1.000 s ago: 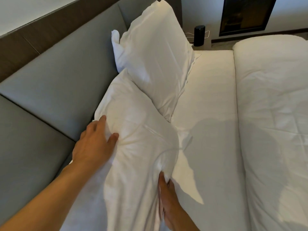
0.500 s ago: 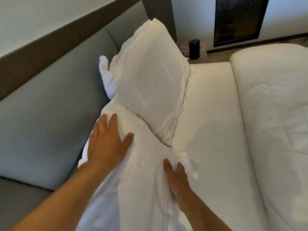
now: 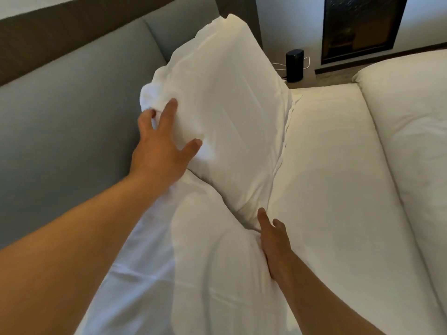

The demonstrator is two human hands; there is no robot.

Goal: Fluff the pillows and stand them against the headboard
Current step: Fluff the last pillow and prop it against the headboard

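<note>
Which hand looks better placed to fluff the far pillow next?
Probably the left hand: it already rests on the far pillow. The right hand lies low, by the near pillow.

The far pillow (image 3: 232, 112) is leaning on the grey headboard (image 3: 72, 112), closing the gap along the bed's head edge. The near pillow (image 3: 205, 262) is lying against its lower corner. Bare mattress (image 3: 326, 177) is lying open between the pillows and the rolled duvet (image 3: 411, 141) running along its far side.
</note>
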